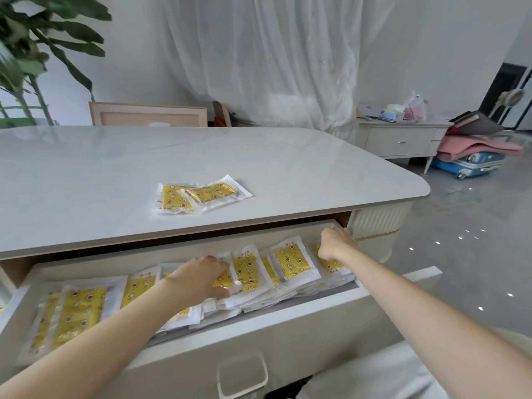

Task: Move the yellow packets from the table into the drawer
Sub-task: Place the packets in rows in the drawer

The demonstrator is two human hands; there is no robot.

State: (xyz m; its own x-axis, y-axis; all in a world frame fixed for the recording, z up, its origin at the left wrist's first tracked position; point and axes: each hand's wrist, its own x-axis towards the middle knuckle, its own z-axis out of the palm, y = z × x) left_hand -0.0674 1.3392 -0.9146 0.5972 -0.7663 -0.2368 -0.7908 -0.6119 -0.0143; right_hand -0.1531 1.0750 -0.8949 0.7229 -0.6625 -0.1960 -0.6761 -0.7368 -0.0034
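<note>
Two yellow packets (201,195) in clear wrap lie overlapping on the white table (115,174), near its front edge. Below it the drawer (259,332) stands pulled out, filled with several yellow packets (290,262) in leaning rows. My left hand (198,279) reaches into the drawer's middle and holds a packet there, fingers curled over its top and thumb under it. My right hand (335,243) is at the drawer's far right corner, fingers curled over the top of the packets there; its fingertips are hidden.
A chair back (148,114) stands behind the table and a leafy plant (37,47) at the far left. To the right are a low cabinet (403,139), a blue suitcase (472,165) under pink cloth, and glossy grey floor.
</note>
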